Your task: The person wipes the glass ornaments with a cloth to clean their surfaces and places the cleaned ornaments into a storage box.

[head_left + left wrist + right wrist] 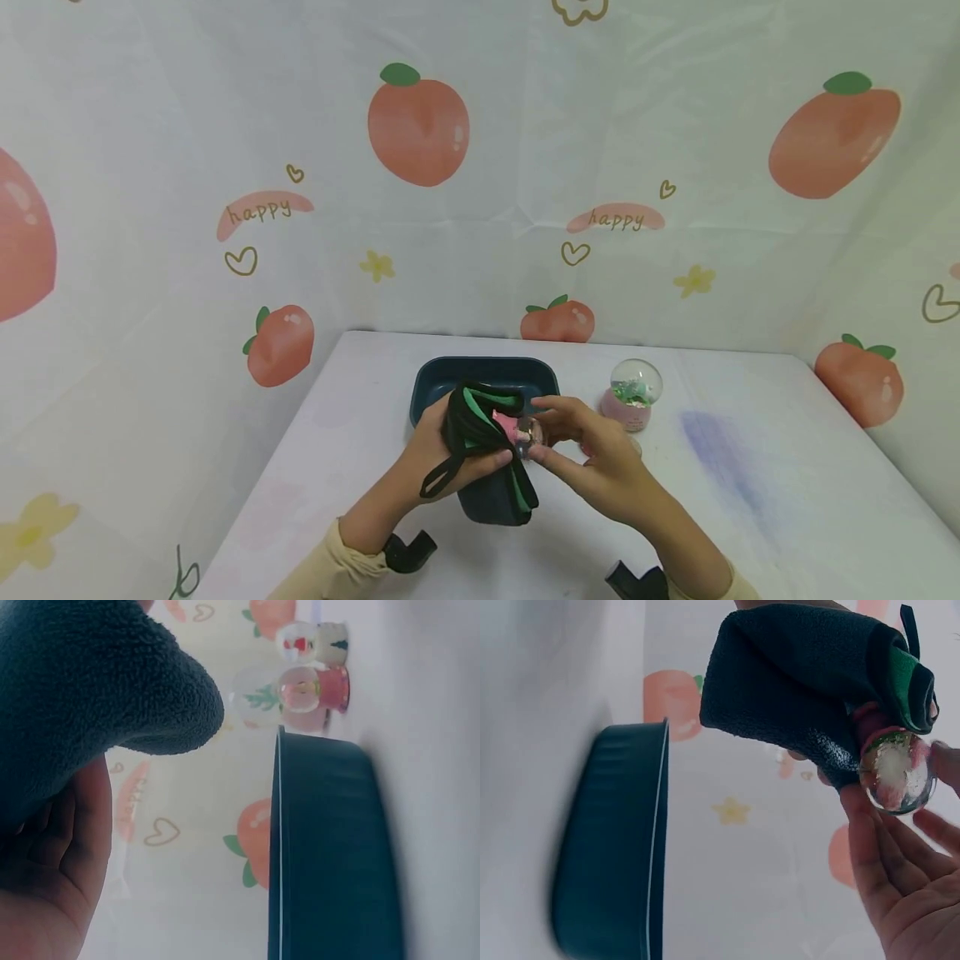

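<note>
A dark green towel (476, 417) with black edging, a brighter green inner side and a hanging loop is bunched in my left hand (429, 442), which grips it. From its folds pokes a small snow globe (896, 772), pink base inside the cloth and clear dome outward. My right hand (600, 458) holds the dome between thumb and fingers. Both hands are raised over the near side of a dark teal plastic basin (553, 385). In the left wrist view, the towel (112, 682) hides most of the left fingers.
Right of the basin stands a larger snow globe (633, 396) on a pink base. Near it are a small red-based globe (334, 688) and a white-based one (331, 643). A fruit-print cloth backdrop (480, 250) hangs behind the white table (337, 400).
</note>
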A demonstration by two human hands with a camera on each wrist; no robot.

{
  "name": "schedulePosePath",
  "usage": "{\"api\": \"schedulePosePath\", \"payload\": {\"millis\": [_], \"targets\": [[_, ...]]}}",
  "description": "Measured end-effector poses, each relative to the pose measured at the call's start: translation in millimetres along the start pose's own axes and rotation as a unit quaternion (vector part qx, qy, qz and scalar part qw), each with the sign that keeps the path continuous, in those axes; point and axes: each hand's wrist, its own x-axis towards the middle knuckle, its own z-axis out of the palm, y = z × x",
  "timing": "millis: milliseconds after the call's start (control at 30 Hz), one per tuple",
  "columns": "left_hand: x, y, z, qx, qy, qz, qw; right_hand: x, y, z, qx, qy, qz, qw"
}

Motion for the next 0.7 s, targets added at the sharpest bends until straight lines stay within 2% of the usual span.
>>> {"api": "schedulePosePath", "payload": {"millis": [100, 200, 333, 433, 500, 600, 700], "targets": [[-0.1, 0.5, 0.6, -0.003, -0.001, 0.001, 1.0000, -0.4, -0.9, 0.3, 0.011, -0.006, 0.027, 1.000], [0.7, 1.0, 1.1, -0.003, 0.004, 0.012, 0.9999, 0.3, -0.1, 0.7, 0.032, -0.003, 0.021, 0.999], [2.4, 3.0, 1.0, 0.001, 0.018, 0.019, 0.9997, 1.9, 2.6, 1.4, 0.059, 0.005, -0.027, 0.998], [2.7, 4.2, 0.2, 0.005, 0.023, 0.009, 0.9997, 2.8, 5.1, 1.9, 0.054, 0.014, -0.070, 0.996], [2.1, 4.1, -0.4, 0.006, 0.024, 0.004, 0.9997, 2.8, 7.0, 2.3, 0.054, 0.015, -0.084, 0.995], [1.6, 2.4, -0.9, 0.002, 0.016, 0.016, 0.9997, 2.1, 7.8, 2.3, 0.055, 0.006, -0.079, 0.995], [1.8, 1.5, -0.6, -0.001, 0.002, 0.033, 0.9994, 0.6, 5.2, 0.9, 0.034, 0.002, -0.041, 0.999]]}}
